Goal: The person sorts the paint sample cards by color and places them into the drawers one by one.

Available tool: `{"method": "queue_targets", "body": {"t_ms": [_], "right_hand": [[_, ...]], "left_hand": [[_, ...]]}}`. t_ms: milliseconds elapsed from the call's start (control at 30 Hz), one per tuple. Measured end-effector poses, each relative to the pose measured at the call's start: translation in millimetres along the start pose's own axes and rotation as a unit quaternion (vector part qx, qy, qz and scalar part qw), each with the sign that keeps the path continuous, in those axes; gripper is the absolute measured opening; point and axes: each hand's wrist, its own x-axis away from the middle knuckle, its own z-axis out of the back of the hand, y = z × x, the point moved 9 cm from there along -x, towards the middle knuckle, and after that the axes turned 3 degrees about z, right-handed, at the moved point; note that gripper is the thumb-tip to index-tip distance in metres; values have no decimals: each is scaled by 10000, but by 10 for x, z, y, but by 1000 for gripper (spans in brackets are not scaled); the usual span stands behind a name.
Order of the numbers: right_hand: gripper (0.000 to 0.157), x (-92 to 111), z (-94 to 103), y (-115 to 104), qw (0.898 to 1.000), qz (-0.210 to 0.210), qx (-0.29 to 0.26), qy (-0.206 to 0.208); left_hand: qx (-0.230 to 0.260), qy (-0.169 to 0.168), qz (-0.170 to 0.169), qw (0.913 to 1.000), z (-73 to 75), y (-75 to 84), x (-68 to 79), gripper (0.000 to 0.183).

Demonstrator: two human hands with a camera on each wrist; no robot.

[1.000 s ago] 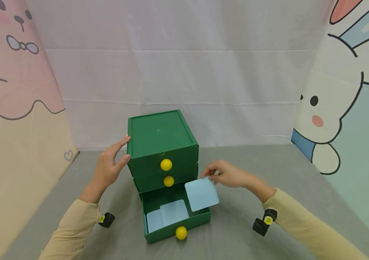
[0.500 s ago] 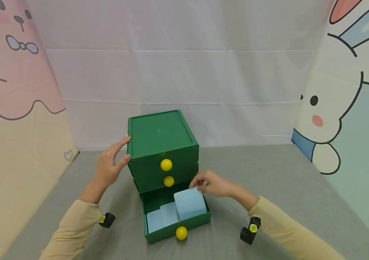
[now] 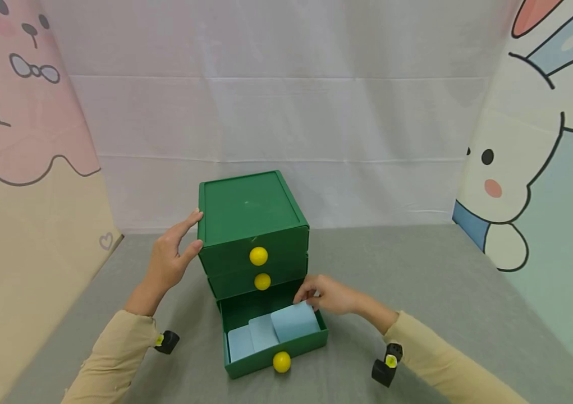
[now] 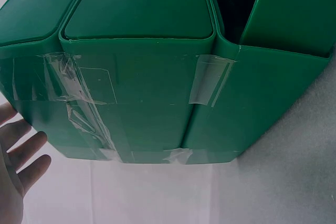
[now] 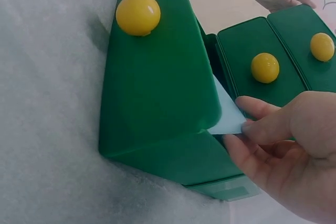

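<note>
A green cabinet with round yellow knobs has its bottom drawer pulled out. My right hand pinches the back corner of a light blue, round-cornered square card, which slopes inside the drawer's right end. In the right wrist view, thumb and fingertips meet at the corner of this card. Two more light blue cards overlap to its left in the drawer. My left hand rests its spread fingers and thumb against the cabinet's upper left side.
The upper two drawers are closed, with yellow knobs on their fronts. Clear tape joins the units along the cabinet's side. Grey cloth covers the table, and a pale curtain hangs behind.
My right hand has moved left and down, bringing the card from above the drawer's right edge into the drawer, where it now lies lower. The left hand stays put.
</note>
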Motion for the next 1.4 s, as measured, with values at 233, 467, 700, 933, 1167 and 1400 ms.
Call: {"method": "queue_targets", "body": {"t_ms": [233,467,700,933,1167,1400], "right_hand": [[25,27,77,4,9999,53,-21,88],[19,101,273,-7,9992,-8,-16,389],[16,302,431,-25,9959,-176,174,868],[14,584,414,-95,9806,-609,804,1683],[19,768,150,-241,9672,-677,692,2351],[24,836,-295,-211,9675,-1041,-404,2271]], "left_hand": [[19,-7,-33,10000,-2,0,4,58],[-9,-13,-28,10000,-6,-6,4,57],[33,-22,-3,10000,-16,-5,6,57],[43,57,-50,10000,-3,2,4,59],[11,41,-17,10000,9,-2,12,58],[-40,-12,-18,10000,-1,2,6,59]]}}
